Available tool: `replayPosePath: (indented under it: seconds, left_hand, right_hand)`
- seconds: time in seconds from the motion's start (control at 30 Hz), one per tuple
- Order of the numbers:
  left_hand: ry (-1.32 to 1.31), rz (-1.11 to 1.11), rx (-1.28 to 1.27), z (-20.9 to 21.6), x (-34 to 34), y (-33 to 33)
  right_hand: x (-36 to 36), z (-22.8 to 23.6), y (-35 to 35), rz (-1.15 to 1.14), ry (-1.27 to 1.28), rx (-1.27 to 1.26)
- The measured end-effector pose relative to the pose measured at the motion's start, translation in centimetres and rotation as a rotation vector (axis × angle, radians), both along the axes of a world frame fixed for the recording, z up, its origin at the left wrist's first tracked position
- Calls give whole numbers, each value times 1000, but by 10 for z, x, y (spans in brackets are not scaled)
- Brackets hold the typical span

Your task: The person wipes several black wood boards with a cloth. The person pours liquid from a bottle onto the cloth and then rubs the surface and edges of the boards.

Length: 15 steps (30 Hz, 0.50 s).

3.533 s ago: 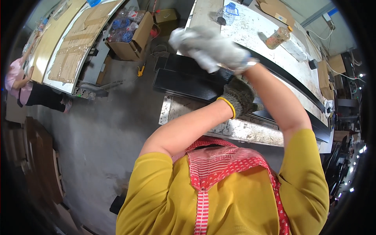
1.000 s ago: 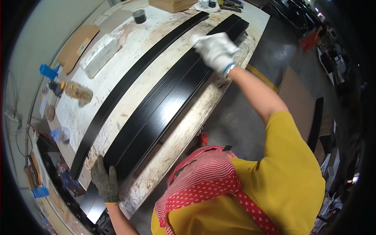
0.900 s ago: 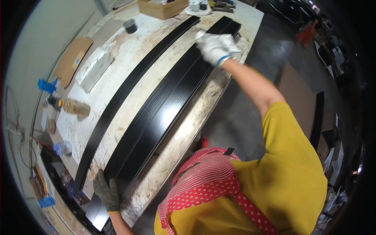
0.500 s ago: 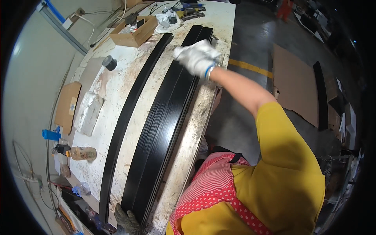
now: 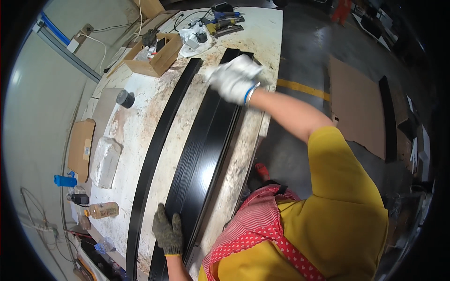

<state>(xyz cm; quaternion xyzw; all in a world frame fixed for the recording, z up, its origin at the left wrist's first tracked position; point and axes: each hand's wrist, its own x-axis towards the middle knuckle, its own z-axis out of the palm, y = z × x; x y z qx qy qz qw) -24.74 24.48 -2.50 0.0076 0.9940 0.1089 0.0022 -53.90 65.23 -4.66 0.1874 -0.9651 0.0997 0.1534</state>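
Note:
A long black board [image 5: 193,161] with a wood-grain face lies lengthwise on the worktable, and further dark layers show along its right edge. My left hand [image 5: 168,232], in a grey-green knit glove, rests on the board's near part with its fingers spread. At the far end, my right hand [image 5: 234,80] is over the board in a white glove with a blue cuff. Motion smears its fingers, so whether a white cloth is under them cannot be made out. To the left, a narrow black strip [image 5: 158,154] lies roughly parallel to the board, apart from both hands.
On the stained white table [image 5: 136,140] stand a wooden box [image 5: 161,63] of small items, a dark round container [image 5: 125,99], a clear-wrapped white package [image 5: 106,161] and a bottle [image 5: 104,210]. Tools [image 5: 227,23] lie at the far end. Flat cardboard [image 5: 356,110] is on the floor at right.
My left hand has moved forward along the board from its near end. My right hand stays over the far end, blurred in both frames. The whole view has shifted slightly.

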Motion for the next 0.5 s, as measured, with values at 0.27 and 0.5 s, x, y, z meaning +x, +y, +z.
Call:
replayPosePath:
  seconds: [0.27, 0.5]
  left_hand:
    - [-37, 60, 37, -8, 6, -7]
    - [-44, 30, -8, -4, 5, -2]
  right_hand:
    - [43, 35, -37, 356, -388, -88]
    - [-159, 2, 172, -39, -274, 223]
